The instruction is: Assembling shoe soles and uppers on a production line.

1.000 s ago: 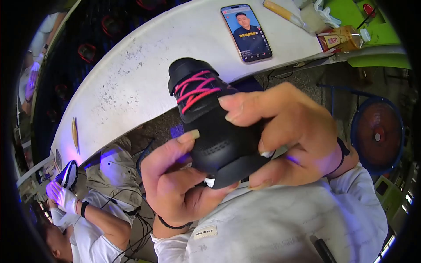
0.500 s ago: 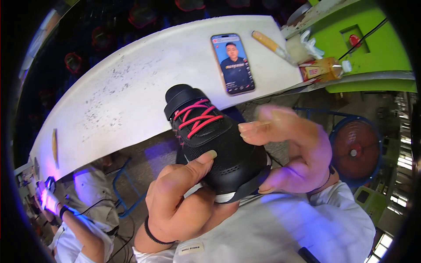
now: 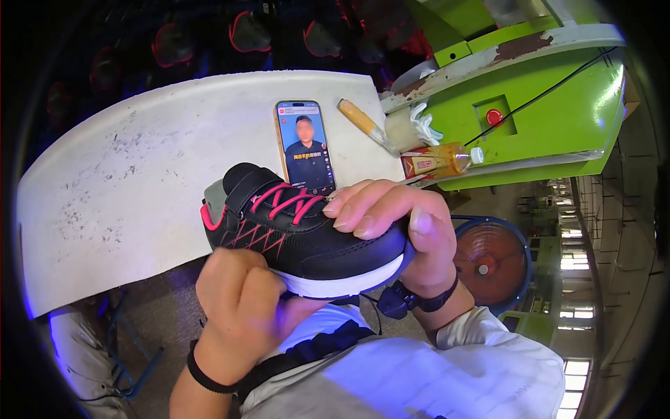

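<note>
A black sneaker [image 3: 328, 246] with pink laces, pink crossed lines on its side and a white sole is held up in front of me, its toe to the right. My right hand [image 3: 408, 227] is closed around the toe end, fingers over the top and the wrist below. My left hand [image 3: 241, 304] is closed at the lower side of the shoe near the heel, its fingers curled and slightly blurred, with part of it under the sole. Just beyond the shoe, a phone [image 3: 305, 143] lies on the white table, showing a person on its screen.
The white table [image 3: 105, 202] curves across the view. A tool with a wooden handle [image 3: 358, 117] and a bottle of orange-brown liquid [image 3: 443, 160] lie on the right, by a green machine [image 3: 551, 119] with a red button. A fan [image 3: 490, 264] stands at right. More shoes [image 3: 249, 31] sit beyond the table.
The sneaker has turned so that its side and sole edge face me. My right hand has closed over the toe, and my left hand has shifted from the toe area toward the heel side.
</note>
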`<state>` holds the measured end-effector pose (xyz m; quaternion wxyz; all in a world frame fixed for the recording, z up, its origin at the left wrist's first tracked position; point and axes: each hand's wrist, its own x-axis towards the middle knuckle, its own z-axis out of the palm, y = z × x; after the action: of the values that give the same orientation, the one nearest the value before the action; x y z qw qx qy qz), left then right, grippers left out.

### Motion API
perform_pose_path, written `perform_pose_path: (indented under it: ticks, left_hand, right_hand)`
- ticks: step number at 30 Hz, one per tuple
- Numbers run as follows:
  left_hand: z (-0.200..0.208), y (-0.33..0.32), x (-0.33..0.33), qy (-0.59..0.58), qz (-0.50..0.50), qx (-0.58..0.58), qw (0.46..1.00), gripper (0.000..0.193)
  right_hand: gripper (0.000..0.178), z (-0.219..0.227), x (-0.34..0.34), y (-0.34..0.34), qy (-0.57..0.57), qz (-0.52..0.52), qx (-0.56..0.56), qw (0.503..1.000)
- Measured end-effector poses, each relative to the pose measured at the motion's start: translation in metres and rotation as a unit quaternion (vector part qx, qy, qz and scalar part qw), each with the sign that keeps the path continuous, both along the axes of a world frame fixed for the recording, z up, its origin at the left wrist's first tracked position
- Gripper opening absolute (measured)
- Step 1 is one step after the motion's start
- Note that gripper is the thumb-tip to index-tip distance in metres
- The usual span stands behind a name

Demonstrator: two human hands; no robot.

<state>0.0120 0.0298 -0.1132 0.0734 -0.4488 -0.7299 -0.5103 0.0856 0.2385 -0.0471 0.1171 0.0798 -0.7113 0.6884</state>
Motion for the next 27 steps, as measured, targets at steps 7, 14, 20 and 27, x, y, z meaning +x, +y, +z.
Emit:
perform_pose_path:
  ticks: [7,14,20,27]
  left_hand:
    - [0.007,0.037,-0.036,0.024,-0.073,-0.01,0.997,0.096]
    - [0.003,0.014,-0.039,0.023,-0.08,-0.047,0.995,0.096]
    - [0.04,-0.035,0.006,-0.042,-0.047,0.081,0.995,0.084]
    - [0.055,-0.081,0.035,-0.203,0.069,0.096,0.972,0.07]
  right_hand:
    - [0.052,-0.007,0.007,0.024,-0.067,0.021,-0.08,0.994]
    - [0.069,0.005,-0.008,0.01,-0.126,0.04,0.004,0.991]
    - [0.088,0.007,-0.023,-0.06,0.01,0.134,-0.422,0.896]
    - [0.044,-0.058,-0.012,-0.062,0.092,0.002,0.137,0.986]
